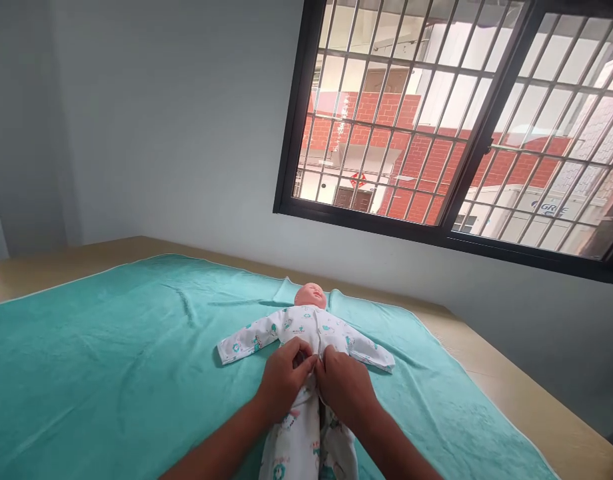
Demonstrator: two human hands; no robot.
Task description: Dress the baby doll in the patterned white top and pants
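A baby doll (311, 294) lies on its back, dressed in a white printed romper (299, 325) with both sleeves spread out to the sides. At the romper's front opening, around belly height, my left hand (285, 373) pinches one edge of the cloth. My right hand (345, 383) grips the facing edge just beside it, and the fingertips of both nearly meet. Between the fingers, any fastener is too small or hidden to make out. Below my hands the romper's two legs stretch toward me, with a dark gap between them.
Under the doll spreads a teal blanket (111, 360) with a few creases. It covers much of a light wooden table (491, 360), whose edge runs along the right. Behind stand a grey wall (176, 120) and a barred window (386, 127) with a dark frame.
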